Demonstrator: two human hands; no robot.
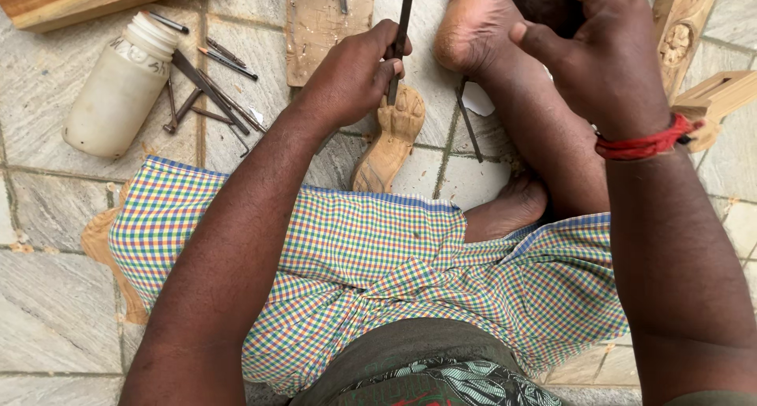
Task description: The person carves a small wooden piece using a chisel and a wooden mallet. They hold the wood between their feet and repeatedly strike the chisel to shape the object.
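My left hand (pixel 359 71) is closed around a thin dark metal chisel (pixel 402 27), whose tip rests on a small carved wooden piece (pixel 390 142) lying on the stone floor. That piece is pale wood, long and narrow with a rounded carved head. My right hand (pixel 587 51), with a red thread on its wrist, is raised above my foot (pixel 473 27) with its fingers curled. What it holds is hidden behind the hand. I sit on the floor in a checked cloth.
A white plastic bottle (pixel 118 91) lies at the upper left beside several loose metal chisels (pixel 209 87). A flat wooden board (pixel 319 24) lies beyond the carving. Carved wooden parts (pixel 698 59) sit at the upper right. Another chisel (pixel 467 122) lies by my foot.
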